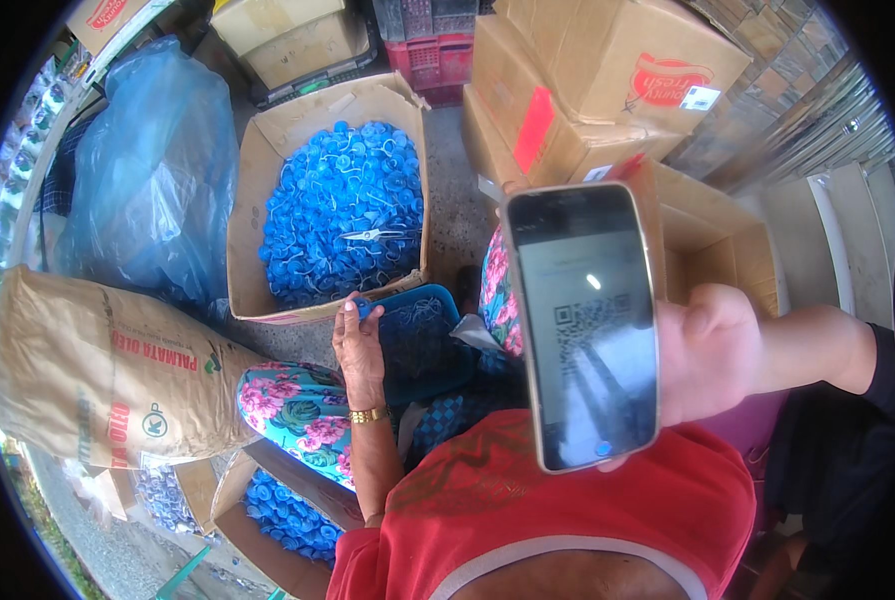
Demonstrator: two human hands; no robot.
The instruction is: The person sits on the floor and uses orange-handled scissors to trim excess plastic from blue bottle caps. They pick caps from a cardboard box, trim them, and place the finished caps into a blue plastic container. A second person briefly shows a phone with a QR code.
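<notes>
My left hand (358,350), with a gold watch at the wrist, is closed in a pinch on a small blue plastic cap (364,308). It is held above the left rim of a teal basin (459,355), between the large box and my lap. Clear, stringy bits seem to lie in the basin. Beyond it, an open cardboard box (246,215) is heaped with blue caps (332,185), some with pale loops. Metal scissors or snips (372,235) lie on the heap. My right hand does not show; a phone (592,400) covers that area.
Another person's hand (707,350) reaches in from the right, holding the phone over my lap. Cardboard boxes (607,75) are stacked at far right. To the left are a blue plastic bag (152,180) and a full brown sack (97,370). Another box of caps (292,515) stands at near left.
</notes>
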